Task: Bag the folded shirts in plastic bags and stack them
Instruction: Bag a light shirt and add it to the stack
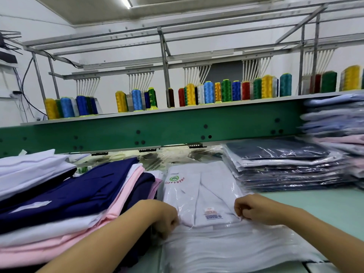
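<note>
Folded white shirt (pixel 202 191), crest on its chest, lies in a clear plastic bag (pixel 234 191) at the middle of the pale green desk (pixel 325 209), label end towards the person. The left hand (pixel 165 219) and right hand (pixel 254 210) each have a curled-finger grip on the film at the two near corners, apparently at the bag's mouth; how far the mouth is closed cannot be told.

The film looks slick. A pull uneven between the two hands could skew the shirt inside and spoil its fold, or let a corner slip from the grip. What seem to be spare bags (pixel 226 251) lie beneath and may drag along with it.

To the right, the stack of bagged shirts (pixel 285 164) holds one garment to a bag, a dark one on top, with light and dark edges below. It fans out towards the front, and another glossy layer set off-centre could make it slide. To the left, the pile of unbagged shirts (pixel 69 196) waits.
</note>
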`<control>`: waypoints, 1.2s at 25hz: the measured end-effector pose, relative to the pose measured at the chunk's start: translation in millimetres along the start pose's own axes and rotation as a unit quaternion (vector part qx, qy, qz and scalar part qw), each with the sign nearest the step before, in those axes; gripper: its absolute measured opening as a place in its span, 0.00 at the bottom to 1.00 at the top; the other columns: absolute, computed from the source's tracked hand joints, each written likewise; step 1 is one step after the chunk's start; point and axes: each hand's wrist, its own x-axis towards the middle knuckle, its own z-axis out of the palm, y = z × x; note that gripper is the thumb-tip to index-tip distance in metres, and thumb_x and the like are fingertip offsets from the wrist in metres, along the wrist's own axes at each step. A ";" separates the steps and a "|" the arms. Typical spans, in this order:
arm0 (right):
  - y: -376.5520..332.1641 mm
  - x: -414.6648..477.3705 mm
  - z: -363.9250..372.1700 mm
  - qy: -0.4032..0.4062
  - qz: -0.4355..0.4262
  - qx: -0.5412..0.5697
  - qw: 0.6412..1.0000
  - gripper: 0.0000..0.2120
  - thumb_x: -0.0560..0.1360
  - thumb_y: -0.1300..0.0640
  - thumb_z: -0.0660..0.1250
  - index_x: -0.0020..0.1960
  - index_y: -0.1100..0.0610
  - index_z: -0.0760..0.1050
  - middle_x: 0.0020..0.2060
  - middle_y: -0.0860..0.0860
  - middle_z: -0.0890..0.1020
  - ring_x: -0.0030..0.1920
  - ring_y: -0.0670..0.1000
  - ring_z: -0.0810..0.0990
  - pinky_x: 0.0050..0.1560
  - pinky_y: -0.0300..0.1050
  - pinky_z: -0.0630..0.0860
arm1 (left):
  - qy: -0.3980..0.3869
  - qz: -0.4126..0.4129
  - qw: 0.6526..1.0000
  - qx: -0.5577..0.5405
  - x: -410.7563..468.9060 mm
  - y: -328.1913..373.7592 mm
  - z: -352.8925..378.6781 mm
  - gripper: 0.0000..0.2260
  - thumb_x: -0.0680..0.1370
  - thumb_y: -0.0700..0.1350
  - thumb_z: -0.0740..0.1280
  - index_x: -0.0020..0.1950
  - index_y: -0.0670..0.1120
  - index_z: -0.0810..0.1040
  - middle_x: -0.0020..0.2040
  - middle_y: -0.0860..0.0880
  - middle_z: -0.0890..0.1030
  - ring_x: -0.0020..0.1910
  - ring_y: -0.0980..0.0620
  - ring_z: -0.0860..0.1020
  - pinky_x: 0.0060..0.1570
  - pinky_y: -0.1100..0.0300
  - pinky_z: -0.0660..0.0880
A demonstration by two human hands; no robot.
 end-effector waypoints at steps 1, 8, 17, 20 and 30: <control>-0.7 4.5 -2.1 -0.010 0.010 0.003 1.000 0.12 0.73 0.59 0.60 0.39 0.45 0.78 0.34 0.43 0.82 0.34 0.43 0.74 0.39 0.40 0.70 | -0.016 -0.008 1.000 -0.016 2.4 -0.4 -4.3 0.06 0.72 0.39 0.69 0.41 0.49 0.74 0.38 0.49 0.80 0.37 0.48 0.76 0.40 0.57 0.74; -26.6 51.6 -15.0 0.083 0.113 -0.152 0.978 0.06 0.72 0.59 0.58 0.39 0.54 0.72 0.41 0.52 0.80 0.38 0.56 0.78 0.42 0.45 0.73 | -0.025 -0.077 0.991 -0.107 41.0 6.8 -31.1 0.10 0.78 0.33 0.60 0.54 0.30 0.79 0.45 0.35 0.81 0.33 0.44 0.79 0.45 0.50 0.80; -29.4 155.7 3.8 0.250 0.052 -0.118 0.960 0.24 0.80 0.51 0.57 0.75 0.53 0.65 0.72 0.52 0.69 0.72 0.57 0.66 0.67 0.53 0.68 | 0.356 -0.102 0.924 -0.097 147.6 12.6 -50.7 0.17 0.79 0.45 0.56 0.69 0.45 0.64 0.68 0.44 0.70 0.67 0.40 0.68 0.65 0.44 0.67; -21.9 193.2 7.0 0.184 0.058 -0.116 0.974 0.27 0.83 0.48 0.52 0.81 0.51 0.55 0.81 0.54 0.57 0.80 0.60 0.54 0.77 0.56 0.55 | 0.369 -0.106 0.914 -0.134 188.4 6.1 -58.5 0.21 0.83 0.53 0.52 0.75 0.48 0.62 0.78 0.46 0.62 0.77 0.41 0.59 0.74 0.38 0.52; 18.7 238.5 21.3 0.083 0.142 -0.098 0.982 0.36 0.75 0.27 0.42 0.80 0.36 0.41 0.82 0.52 0.41 0.81 0.61 0.38 0.78 0.60 0.39 | 0.296 -0.162 0.925 -0.178 238.1 -14.5 -47.0 0.33 0.77 0.70 0.42 0.80 0.60 0.48 0.82 0.49 0.47 0.78 0.30 0.47 0.68 0.25 0.41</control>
